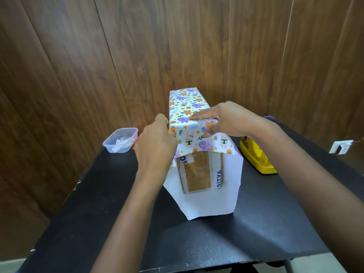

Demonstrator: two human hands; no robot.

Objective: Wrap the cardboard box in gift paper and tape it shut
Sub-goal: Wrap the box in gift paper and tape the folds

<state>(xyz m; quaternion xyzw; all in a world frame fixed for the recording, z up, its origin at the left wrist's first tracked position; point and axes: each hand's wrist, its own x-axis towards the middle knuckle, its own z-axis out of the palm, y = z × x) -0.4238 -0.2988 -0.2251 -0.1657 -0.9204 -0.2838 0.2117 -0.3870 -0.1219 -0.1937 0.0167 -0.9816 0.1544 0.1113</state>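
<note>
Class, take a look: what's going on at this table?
A person is wrapping a cardboard box in gift paper on a black table. The right hand pinches the top flap over the near end; the left hand is at its left corner, grip hidden. That end is open, cardboard showing.
</note>
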